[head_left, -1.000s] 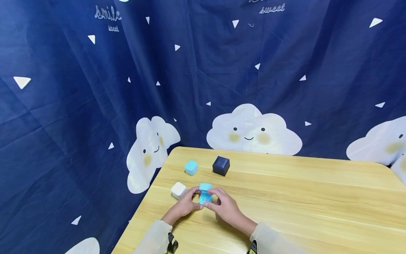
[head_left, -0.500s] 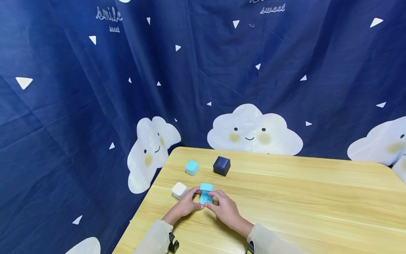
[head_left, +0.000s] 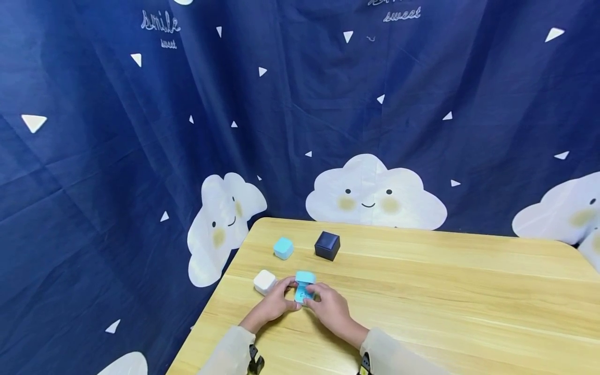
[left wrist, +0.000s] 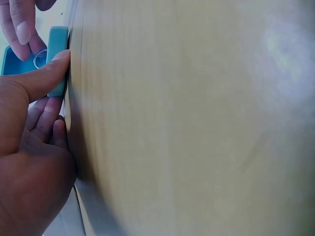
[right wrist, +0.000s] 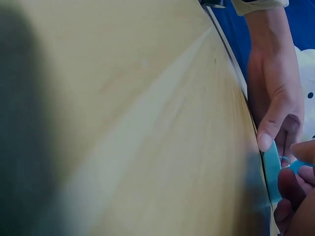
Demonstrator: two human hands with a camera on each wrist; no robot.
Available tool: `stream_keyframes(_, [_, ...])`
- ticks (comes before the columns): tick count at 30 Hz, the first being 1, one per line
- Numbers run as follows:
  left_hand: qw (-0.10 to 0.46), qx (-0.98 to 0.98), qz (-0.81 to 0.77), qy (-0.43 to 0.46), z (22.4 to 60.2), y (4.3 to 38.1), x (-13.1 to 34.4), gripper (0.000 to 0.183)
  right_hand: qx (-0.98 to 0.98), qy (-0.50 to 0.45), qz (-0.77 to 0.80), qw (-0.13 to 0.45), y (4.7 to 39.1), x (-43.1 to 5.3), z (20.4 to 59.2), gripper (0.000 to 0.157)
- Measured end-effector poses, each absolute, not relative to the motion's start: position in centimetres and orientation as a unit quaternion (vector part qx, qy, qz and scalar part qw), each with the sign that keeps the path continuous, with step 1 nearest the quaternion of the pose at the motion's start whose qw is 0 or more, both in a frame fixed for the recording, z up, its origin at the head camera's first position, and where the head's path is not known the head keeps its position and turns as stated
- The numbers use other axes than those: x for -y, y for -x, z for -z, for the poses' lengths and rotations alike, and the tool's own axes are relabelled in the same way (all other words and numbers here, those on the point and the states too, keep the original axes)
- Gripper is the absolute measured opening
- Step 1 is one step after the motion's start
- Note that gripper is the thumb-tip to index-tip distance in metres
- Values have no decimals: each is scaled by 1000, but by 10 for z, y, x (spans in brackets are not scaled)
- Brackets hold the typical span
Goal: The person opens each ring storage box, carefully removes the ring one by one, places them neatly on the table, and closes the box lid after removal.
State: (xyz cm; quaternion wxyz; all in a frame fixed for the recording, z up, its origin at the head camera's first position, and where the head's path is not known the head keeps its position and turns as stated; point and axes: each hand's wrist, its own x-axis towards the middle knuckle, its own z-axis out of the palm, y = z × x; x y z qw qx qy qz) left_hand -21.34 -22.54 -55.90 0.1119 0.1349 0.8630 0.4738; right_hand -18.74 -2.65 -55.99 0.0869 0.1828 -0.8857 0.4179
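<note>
A small light blue ring box (head_left: 305,276) stands with its lid raised on the wooden table. My left hand (head_left: 274,303) grips it from the left; the thumb presses the front of the base in the left wrist view. A thin ring (left wrist: 40,59) stands up out of the box's base. From the right, my right hand (head_left: 332,311) reaches in with bent fingers, thumb at the front edge and forefinger under the lid. In the right wrist view a gap shows between that thumb and forefinger, and the ring (right wrist: 284,160) lies just beyond their tips.
Beside my left hand sits a closed white box (head_left: 264,281). Farther back are a closed light blue box (head_left: 283,248) and a dark blue box (head_left: 327,245). The wooden table (head_left: 445,291) extends to the right, with a blue cloud-print curtain (head_left: 328,104) behind it.
My right hand has shifted slightly left, its thumb and forefinger moving from the box's right edge farther into the opening. The left hand and the box stay in place.
</note>
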Motion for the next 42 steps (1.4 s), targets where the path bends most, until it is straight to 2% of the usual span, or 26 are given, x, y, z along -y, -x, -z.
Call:
stream_keyframes(8, [110,-862,-474,-143,559,213,225,67,893,-179,-398,112,185,33,561,31])
stream_keyframes(22, [104,-869,-462,-144,560,214,226,67,890,-159,-405,135,186,41,564,17])
stream_keyframes(42, [96,-877,-449,-143,558,213,225,65,881,-149,-431,124,189,46,564,8])
